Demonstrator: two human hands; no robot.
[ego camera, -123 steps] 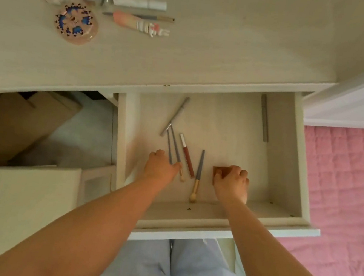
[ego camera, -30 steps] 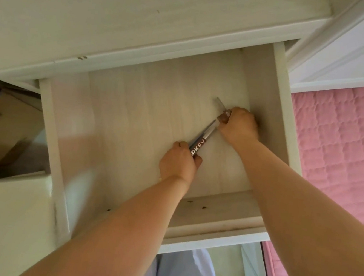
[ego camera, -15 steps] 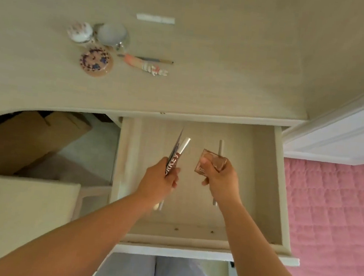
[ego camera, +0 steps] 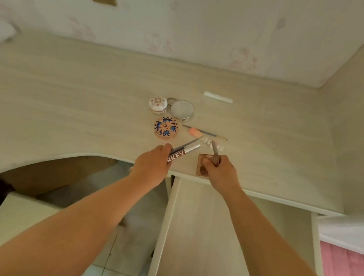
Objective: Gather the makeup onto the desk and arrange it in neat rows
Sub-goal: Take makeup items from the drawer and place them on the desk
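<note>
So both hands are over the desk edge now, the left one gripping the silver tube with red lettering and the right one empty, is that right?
Not quite. The head view shows the right hand is not empty: it holds a small brown square compact and a thin grey stick. The rest stands: both hands are over the desk edge, and the left hand grips the silver tube with red lettering.

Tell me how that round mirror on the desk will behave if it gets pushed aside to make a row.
The round mirror lies flat on the desk, so it will probably slide rather than roll. Its face looks like glass, so likely fragile if knocked off. It sits close beside the white patterned jar; a push that way would probably bump it.
</note>
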